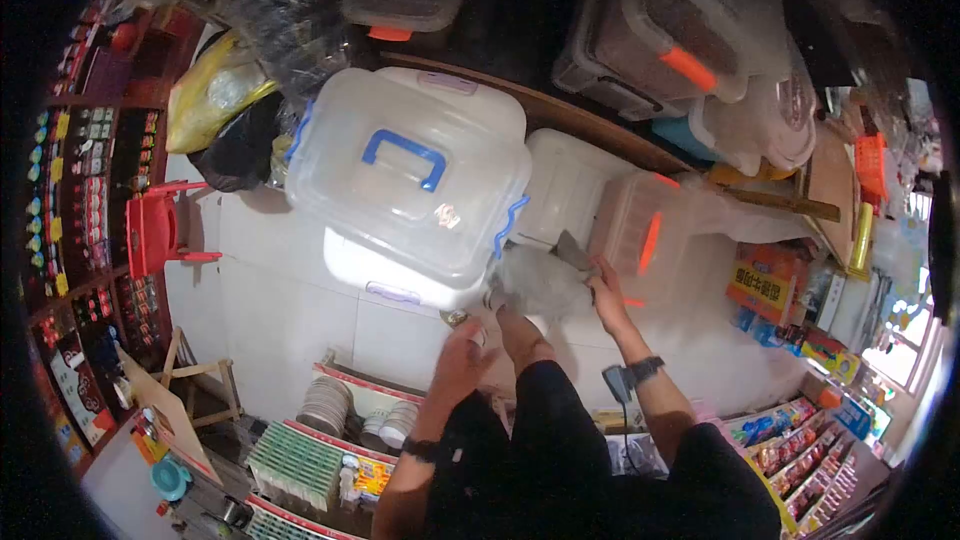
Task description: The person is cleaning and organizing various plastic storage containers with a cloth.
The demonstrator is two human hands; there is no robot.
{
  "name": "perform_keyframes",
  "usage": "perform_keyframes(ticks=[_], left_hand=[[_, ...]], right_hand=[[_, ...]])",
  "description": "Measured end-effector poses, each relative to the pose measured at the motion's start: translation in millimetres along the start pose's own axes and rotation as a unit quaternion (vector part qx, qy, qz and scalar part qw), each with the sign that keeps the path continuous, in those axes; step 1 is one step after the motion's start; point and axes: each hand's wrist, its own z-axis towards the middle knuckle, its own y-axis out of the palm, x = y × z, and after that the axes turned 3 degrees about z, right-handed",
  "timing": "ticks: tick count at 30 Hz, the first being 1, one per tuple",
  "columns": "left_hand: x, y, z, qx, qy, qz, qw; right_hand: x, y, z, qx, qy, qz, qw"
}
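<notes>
Blurred grey cloth [545, 280] hangs over the floor between the bins and my foot. At its right side my right hand [608, 300] is closed on its edge. Lower and to the left, my left hand [465, 352] has its fingers curled, beside a small shiny thing [455, 318] too small to name. Whatever those fingers hold is hidden. A large clear storage bin with a lid [330, 165] and blue handle [405, 155] stands just left of the cloth. To the cloth's right is a clear bin with orange clips [625, 230].
White lidded bins [565, 185] line the wooden shelf edge [620, 140]. A red stool [152, 230] stands at left. Dish racks with plates [325, 405] are near my left arm. A yellow-and-red carton [768, 278] and snack shelves [800, 450] are on the right.
</notes>
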Motion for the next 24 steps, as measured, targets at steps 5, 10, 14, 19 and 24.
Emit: perform_keyframes(ticks=[5,10,14,19,24], left_hand=[[60.5,21.7,-18.6,-0.031,0.168,0.063,0.983],[18.1,11.2,-43.1,0.078,0.249,0.005,0.965],[84.7,-56.2,-84.7,0.203,0.179,-0.048,0.961],[136.0,-121.5,-82.5,0.383,0.248,0.144,0.878],[172.6,-158.6,-45.4,0.363,0.297,0.208,0.858]], right_hand=[[-46.3,8.0,-88.0,-0.037,-0.035,0.137,0.989],[-136.1,19.4,-133.2,0.002,-0.149,0.01,0.989],[-207.6,29.1,-150.1,0.042,-0.256,-0.115,0.959],[-306.2,65.6,-155.9,0.066,-0.411,-0.174,0.893],[-330.0,112.0,-114.6,0.022,-0.461,-0.249,0.851]])
